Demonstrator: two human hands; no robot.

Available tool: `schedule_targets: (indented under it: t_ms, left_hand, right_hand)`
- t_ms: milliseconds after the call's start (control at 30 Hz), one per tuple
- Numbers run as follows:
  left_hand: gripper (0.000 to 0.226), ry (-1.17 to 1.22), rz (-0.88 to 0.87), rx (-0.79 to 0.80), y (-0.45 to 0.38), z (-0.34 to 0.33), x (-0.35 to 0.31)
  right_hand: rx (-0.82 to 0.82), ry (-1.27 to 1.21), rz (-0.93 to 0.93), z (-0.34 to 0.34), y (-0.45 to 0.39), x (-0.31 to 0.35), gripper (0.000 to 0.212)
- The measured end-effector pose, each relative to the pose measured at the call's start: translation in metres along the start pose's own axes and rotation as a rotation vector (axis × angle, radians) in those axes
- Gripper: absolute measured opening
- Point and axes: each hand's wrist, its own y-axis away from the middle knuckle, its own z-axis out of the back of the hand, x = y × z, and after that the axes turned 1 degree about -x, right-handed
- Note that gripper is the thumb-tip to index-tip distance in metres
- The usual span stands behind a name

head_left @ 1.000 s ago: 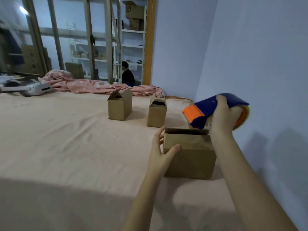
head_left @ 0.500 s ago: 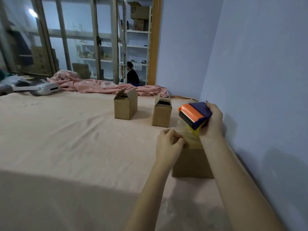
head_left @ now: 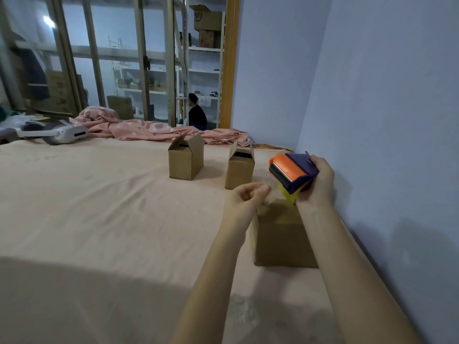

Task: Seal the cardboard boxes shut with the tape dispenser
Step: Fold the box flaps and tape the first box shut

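Right, from the head camera we've got the right hand point(head_left: 319, 181) wrapped round the tape dispenser point(head_left: 293, 171), poised over the nearest cardboard box point(head_left: 280, 239) on the bed point(head_left: 99, 219). Our left hand point(head_left: 244, 197) pinches the clear tape end point(head_left: 269, 194), its grip curled tight. Two open boxes point(head_left: 185, 161) stand well beyond.

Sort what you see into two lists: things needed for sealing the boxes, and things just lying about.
For the job: tape dispenser, near box, middle box, far box, strip of tape.
Lying about: pink blanket, white headset.
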Motion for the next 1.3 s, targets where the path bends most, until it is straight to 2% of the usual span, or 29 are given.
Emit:
schedule_targets:
  t_ms: [167,300,433,567,700,800,867,1000,1133,1233,1300]
  left_hand:
    - [0.016,-0.014,0.068,-0.003,-0.003,0.012,-0.008]
    - [0.015,-0.019,0.230,0.058,-0.002,0.023,-0.013]
    - [0.012,0.179,0.335,0.106,0.004,0.024,-0.018]
    - [0.011,0.100,0.350,0.001,0.005,0.020,-0.028]
    - [0.011,0.108,0.440,0.018,0.001,0.014,-0.045]
    - [0.014,0.150,0.543,0.045,0.009,0.012,-0.041]
    - [0.016,0.181,0.543,0.042,0.013,0.015,-0.034]
    - [0.013,0.066,0.566,-0.033,0.008,0.013,-0.038]
    - [0.025,0.026,0.534,-0.016,0.010,0.011,-0.037]
    - [0.024,0.035,0.599,-0.008,0.010,0.012,-0.039]
    - [0.020,0.061,0.633,0.018,0.009,0.013,-0.041]
  right_hand:
    - [-0.095,0.044,0.064,-0.005,0.000,-0.003,0.022]
    - [-0.188,0.268,0.232,-0.003,-0.002,-0.009,0.024]
    - [-0.221,0.232,0.267,0.004,-0.003,-0.013,0.033]
    - [-0.187,0.197,0.269,0.003,-0.002,-0.020,0.037]
    - [-0.166,0.114,0.260,0.001,-0.002,-0.022,0.023]
    - [-0.168,0.137,0.254,0.003,-0.003,-0.021,0.028]
    - [-0.164,0.183,0.251,0.004,-0.003,-0.023,0.034]
    - [-0.171,0.209,0.252,-0.004,-0.004,-0.019,0.034]
    - [-0.089,0.445,0.368,-0.007,-0.004,-0.011,0.028]
    - [-0.042,0.595,0.510,-0.007,0.003,-0.004,0.023]
    - [-0.059,0.624,0.535,-0.004,0.006,-0.002,0.019]
